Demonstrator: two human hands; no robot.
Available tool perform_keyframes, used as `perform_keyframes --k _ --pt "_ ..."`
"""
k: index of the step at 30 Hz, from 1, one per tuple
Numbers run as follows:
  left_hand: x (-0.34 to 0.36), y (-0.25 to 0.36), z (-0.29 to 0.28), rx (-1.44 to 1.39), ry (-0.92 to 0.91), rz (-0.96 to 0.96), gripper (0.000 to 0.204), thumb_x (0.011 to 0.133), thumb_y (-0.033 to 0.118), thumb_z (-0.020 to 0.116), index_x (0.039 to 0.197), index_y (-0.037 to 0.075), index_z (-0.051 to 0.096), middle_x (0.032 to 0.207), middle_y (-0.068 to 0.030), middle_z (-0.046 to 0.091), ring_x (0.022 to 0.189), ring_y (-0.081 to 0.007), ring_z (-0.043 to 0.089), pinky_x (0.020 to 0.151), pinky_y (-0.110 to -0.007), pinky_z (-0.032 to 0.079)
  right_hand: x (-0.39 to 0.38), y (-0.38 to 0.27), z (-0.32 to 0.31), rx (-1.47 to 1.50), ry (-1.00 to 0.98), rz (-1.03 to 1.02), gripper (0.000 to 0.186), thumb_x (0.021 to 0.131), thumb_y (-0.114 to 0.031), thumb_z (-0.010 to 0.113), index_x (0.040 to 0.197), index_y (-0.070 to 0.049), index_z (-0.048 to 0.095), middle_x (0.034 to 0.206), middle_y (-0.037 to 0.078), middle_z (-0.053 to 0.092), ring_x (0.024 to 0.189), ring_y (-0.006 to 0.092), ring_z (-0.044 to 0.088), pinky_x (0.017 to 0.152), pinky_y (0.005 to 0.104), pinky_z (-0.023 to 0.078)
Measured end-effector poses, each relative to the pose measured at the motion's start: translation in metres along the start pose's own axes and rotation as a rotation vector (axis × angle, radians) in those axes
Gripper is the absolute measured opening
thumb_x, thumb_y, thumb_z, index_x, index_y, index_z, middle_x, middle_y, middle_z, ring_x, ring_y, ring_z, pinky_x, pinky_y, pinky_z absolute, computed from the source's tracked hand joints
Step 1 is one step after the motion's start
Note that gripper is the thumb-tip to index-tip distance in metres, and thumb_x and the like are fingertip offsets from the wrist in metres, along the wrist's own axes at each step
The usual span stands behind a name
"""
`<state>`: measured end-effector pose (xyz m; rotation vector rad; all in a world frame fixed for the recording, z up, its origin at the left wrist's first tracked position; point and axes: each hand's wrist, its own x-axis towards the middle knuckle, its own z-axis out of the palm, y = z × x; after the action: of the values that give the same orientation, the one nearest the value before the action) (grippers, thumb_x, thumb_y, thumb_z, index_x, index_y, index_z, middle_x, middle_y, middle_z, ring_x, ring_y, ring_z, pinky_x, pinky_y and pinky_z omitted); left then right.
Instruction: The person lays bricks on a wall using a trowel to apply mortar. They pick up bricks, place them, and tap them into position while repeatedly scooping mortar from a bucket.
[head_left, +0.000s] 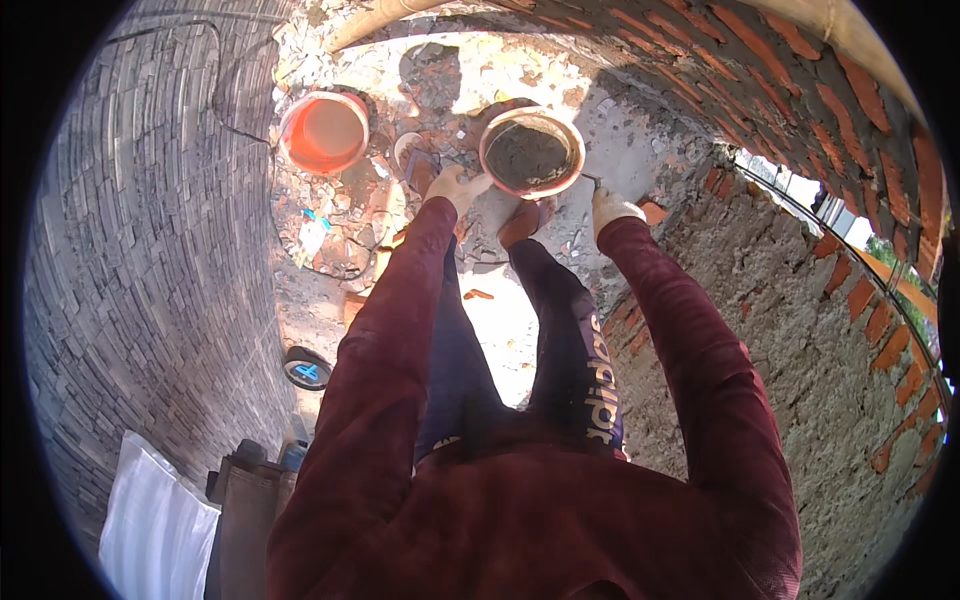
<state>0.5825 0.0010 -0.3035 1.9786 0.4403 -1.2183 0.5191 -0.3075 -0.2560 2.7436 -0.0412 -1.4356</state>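
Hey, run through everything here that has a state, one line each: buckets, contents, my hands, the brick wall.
Orange bucket: upright, partly filled
Murky liquid: smooth-surfaced
Right bucket: upright
Grey mix: wet-looking
Left hand: gloved, contact with right bucket unclear
Right hand: gloved, grip apparently closed on thin tool
Brick wall: unplastered

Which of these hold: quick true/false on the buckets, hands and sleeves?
1. The round bucket in front of the person contains a grey mix. True.
2. The orange bucket is right of it. False: it is to the left.
3. Both hands are down inside the grey mix. False: the left hand is left of that bucket, the right hand right of it.
4. The right hand wears a pale glove. True.
5. The sleeves are bright yellow. False: they are dark red.
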Motion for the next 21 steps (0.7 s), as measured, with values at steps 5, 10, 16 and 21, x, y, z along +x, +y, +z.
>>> perform_keyframes --k 5,10,16,21 --pt "0.114 -0.004 0.034 0.075 0.120 0.008 0.108 0.085 0.061 0.068 0.156 -0.007 0.022 0.154 -0.0310 0.039 0.144 -0.0384 0.040 0.117 -0.041 0.034 0.151 -0.025 -0.007 -0.018 0.245 -0.052 0.032 0.099 -0.019 0.046 0.123 0.000 0.055 0.106 0.022 0.071 0.100 0.0382 0.070 0.081 0.0489 0.058" --pt "0.199 -0.059 0.047 -0.147 -0.014 0.175 0.069 0.099 0.050 0.050 0.146 0.000 0.046 0.143 -0.0235 0.054 0.135 -0.0334 0.051 0.111 -0.037 0.037 0.198 -0.044 0.056 0.214 -0.066 0.120 0.028 0.091 -0.011 0.058 0.117 -0.002 0.063 0.108 0.025 0.072 0.104 0.0394 0.070 0.089 0.0466 0.057" --pt "0.207 -0.073 0.049 -0.327 -0.130 0.219 0.039 0.101 0.041 0.058 0.109 0.003 0.064 0.096 -0.0004 0.058 0.092 -0.0102 0.050 0.085 -0.028 0.042 0.140 -0.028 0.078 0.087 -0.177 -0.051 0.029 0.088 -0.007 0.059 0.117 -0.003 0.057 0.102 0.025 0.071 0.101 0.0411 0.070 0.088 0.0504 0.055" --pt "0.190 -0.038 0.056 -0.255 -0.198 0.237 0.049 0.095 0.047 0.064 0.112 0.001 0.068 0.099 -0.0055 0.066 0.094 -0.0155 0.058 0.087 -0.031 0.045 0.176 0.018 0.071 0.296 -0.102 0.114 0.036 0.089 -0.009 0.058 0.124 -0.003 0.056 0.108 0.026 0.069 0.105 0.0417 0.067 0.089 0.0489 0.054"
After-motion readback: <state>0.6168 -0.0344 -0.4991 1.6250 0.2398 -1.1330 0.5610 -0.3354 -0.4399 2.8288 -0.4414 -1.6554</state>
